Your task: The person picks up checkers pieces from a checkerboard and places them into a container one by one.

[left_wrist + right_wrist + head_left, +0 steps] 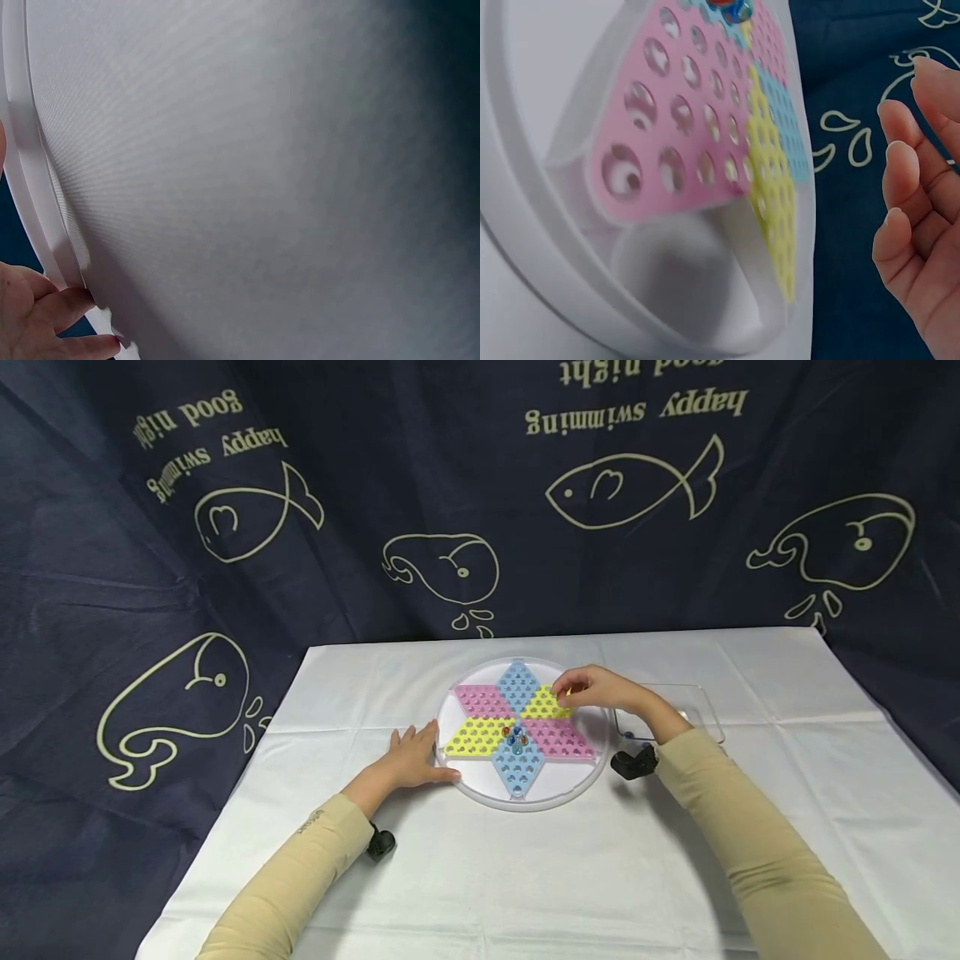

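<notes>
A round white Chinese checkers board [480, 785] bears a star of pink, yellow and blue holed sections. Several glass marbles [516, 737] sit clustered near the star's centre, some red, some blue. My left hand [408, 758] rests at the board's left rim, fingers spread and thumb over the edge; the left wrist view shows fingertips touching the rim. Above the upper right yellow section [542, 703] hovers my right hand [596, 687], its fingers loosely bent. In the right wrist view those fingers [901, 169] stand apart from the board, and no marble shows among them.
A clear shallow box [708, 714] lies right of the board, partly behind my right forearm, with a dark blue marble [628, 735] at its near left corner. White cloth [480, 877] covers the table. A navy curtain [450, 460] with fish drawings hangs behind.
</notes>
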The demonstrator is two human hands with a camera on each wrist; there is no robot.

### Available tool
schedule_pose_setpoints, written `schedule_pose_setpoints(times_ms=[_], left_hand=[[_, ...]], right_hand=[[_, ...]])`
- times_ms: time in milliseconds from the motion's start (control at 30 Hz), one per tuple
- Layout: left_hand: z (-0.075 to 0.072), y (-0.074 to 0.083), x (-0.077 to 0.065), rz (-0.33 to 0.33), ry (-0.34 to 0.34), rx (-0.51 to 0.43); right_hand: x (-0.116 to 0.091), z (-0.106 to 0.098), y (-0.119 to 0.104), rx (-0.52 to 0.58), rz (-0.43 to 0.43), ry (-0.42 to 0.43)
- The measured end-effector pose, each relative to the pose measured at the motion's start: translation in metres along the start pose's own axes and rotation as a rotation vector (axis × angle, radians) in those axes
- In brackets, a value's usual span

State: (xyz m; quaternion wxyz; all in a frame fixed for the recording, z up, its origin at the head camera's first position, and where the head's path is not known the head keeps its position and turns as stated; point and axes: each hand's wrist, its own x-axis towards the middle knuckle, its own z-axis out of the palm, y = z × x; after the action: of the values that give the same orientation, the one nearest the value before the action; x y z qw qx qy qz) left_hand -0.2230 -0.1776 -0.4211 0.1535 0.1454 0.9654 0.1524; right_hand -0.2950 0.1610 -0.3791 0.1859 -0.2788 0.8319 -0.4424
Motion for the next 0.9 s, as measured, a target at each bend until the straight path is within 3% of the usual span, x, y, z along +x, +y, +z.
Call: schedule_pose_setpoints(times_ms=[900], left_hand=[[0.000,-0.001,0.001,-0.005,-0.017,0.011]], right_hand=[[0.019,0.034,0.005,-0.011,-0.017,-0.088]])
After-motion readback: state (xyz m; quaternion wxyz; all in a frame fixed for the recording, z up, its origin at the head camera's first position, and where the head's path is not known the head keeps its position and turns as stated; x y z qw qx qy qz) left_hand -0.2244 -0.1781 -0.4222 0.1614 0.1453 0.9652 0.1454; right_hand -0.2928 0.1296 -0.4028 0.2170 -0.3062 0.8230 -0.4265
